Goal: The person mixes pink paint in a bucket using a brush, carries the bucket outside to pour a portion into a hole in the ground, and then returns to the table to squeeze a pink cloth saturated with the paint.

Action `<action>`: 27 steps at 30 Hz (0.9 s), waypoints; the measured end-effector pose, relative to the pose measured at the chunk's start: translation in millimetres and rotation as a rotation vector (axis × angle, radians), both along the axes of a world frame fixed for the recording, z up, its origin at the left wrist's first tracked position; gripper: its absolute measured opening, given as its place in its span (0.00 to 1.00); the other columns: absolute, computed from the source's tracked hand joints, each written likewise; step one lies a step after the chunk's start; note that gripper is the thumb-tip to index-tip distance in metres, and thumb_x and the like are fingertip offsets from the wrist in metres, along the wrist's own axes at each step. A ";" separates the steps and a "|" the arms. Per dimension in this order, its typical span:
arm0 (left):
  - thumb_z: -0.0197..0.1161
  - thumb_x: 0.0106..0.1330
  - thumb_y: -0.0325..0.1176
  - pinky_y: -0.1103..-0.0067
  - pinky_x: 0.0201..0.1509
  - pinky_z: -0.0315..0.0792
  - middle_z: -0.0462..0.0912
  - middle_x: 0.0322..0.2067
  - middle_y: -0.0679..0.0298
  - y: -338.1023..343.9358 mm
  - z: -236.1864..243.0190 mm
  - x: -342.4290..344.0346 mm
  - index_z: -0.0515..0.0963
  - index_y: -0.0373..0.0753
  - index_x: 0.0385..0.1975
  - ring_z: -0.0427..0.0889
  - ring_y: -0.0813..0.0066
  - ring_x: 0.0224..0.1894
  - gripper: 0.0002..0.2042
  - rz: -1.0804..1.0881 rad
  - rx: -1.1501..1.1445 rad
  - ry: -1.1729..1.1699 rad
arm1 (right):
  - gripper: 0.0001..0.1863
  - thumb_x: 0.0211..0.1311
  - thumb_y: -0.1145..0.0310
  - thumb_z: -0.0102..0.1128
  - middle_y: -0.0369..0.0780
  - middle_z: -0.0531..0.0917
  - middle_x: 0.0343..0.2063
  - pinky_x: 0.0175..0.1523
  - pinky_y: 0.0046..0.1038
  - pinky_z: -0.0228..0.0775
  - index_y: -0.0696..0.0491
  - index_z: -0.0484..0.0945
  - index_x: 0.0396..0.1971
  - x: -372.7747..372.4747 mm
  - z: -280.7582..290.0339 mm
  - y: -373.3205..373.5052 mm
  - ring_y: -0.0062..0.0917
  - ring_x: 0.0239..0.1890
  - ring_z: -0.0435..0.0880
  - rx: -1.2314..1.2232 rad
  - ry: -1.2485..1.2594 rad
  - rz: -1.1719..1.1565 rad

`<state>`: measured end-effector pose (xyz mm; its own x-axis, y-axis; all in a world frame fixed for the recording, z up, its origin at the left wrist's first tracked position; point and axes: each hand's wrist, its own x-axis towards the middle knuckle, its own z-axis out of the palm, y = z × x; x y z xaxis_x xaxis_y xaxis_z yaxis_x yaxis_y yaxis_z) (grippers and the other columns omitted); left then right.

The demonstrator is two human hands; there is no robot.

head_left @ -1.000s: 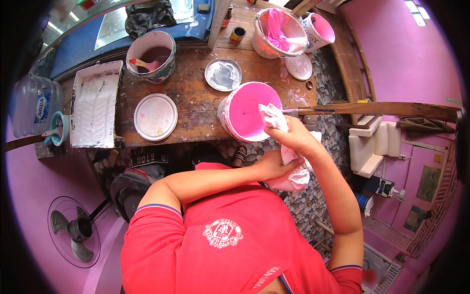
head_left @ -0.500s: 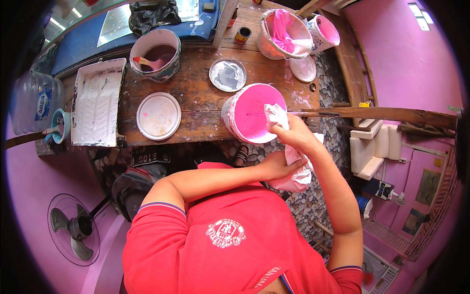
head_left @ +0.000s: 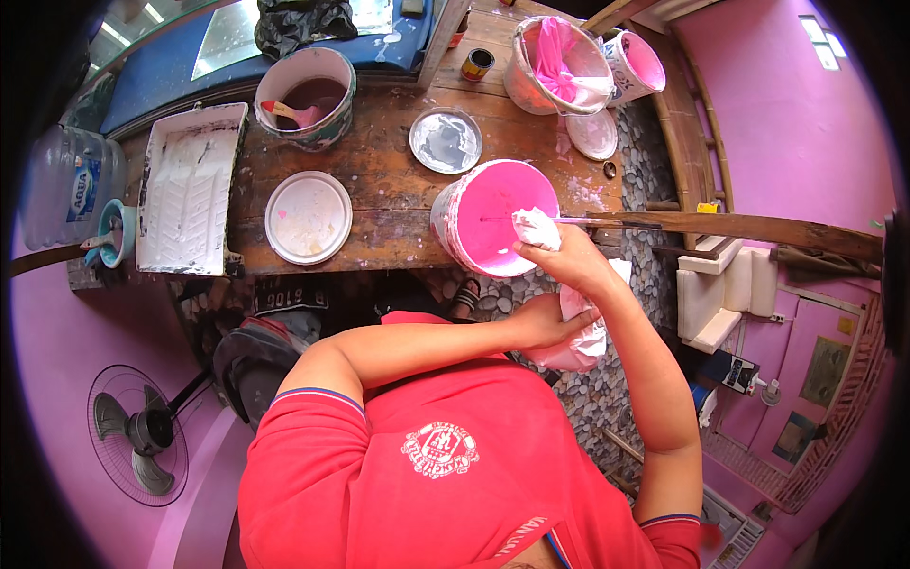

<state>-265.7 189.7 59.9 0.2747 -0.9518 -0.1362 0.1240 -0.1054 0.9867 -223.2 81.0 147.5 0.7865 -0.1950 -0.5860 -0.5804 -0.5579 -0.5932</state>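
Observation:
Just over the right rim of a bucket of pink paint (head_left: 485, 204), my right hand (head_left: 573, 258) is closed round the bunched top of a crumpled white-and-pink plastic bag (head_left: 578, 346). The gathered end sticks out past my thumb, above the paint. Lower down, close to my chest, my left hand (head_left: 542, 322) grips the body of the same bag from the side. The bag's contents cannot be made out. A thin dark stick appears to lie across the paint and the rim, partly hidden behind my right hand.
On the wooden table (head_left: 379, 204) are a white lid (head_left: 308, 218), a grey-smeared lid (head_left: 445, 139), a paint tray (head_left: 190, 194) and a bucket with a brush (head_left: 305, 100). A bucket with pink plastic (head_left: 557, 71) stands far right. Pebbled floor (head_left: 621, 398) lies right.
The bunched end of the bag over the paint now looks shorter and more compact. Both hands keep their hold in nearly the same places. The whole view has shifted slightly.

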 end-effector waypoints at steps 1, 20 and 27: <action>0.53 0.72 0.59 0.60 0.47 0.76 0.85 0.35 0.45 1.3 2.2 1.0 0.80 0.37 0.45 0.84 0.44 0.40 0.26 0.000 -0.012 0.023 | 0.21 0.62 0.57 0.69 0.39 0.86 0.34 0.47 0.30 0.73 0.60 0.81 0.44 -0.3 -0.6 -0.4 0.20 0.37 0.79 -0.014 -0.016 0.021; 0.51 0.73 0.60 0.61 0.42 0.76 0.85 0.31 0.48 -4.3 -0.3 -5.1 0.82 0.39 0.39 0.85 0.48 0.35 0.27 0.006 -0.023 0.010 | 0.20 0.66 0.55 0.61 0.40 0.80 0.24 0.37 0.32 0.70 0.61 0.79 0.36 -1.8 -1.6 -3.2 0.22 0.28 0.74 -0.080 0.075 0.045; 0.51 0.73 0.59 0.60 0.41 0.76 0.85 0.29 0.48 -3.1 -1.1 -6.4 0.82 0.39 0.39 0.84 0.47 0.33 0.26 0.011 -0.014 0.001 | 0.20 0.68 0.53 0.62 0.34 0.77 0.21 0.30 0.26 0.69 0.58 0.80 0.35 -3.5 0.4 -0.7 0.17 0.24 0.73 0.021 0.119 -0.044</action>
